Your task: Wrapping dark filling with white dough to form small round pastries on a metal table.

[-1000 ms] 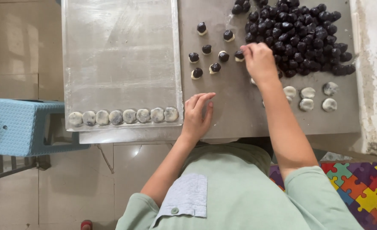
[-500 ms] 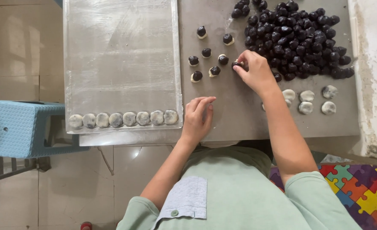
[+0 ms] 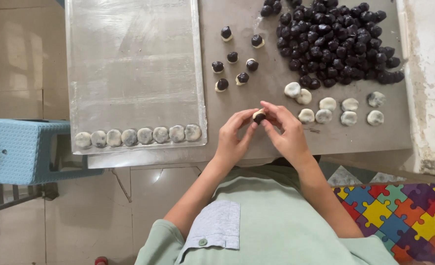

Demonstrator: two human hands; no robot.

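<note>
Both your hands, left & right, pinch one dough ball w/ dark filling, just right of the tray. Looks soft, light, prob sticky: hold by fingertips at the rim, gently.

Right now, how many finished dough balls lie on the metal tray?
8 dough balls, in one row along the near edge of the tray, from its left corner toward its right. None seems hidden.
</note>
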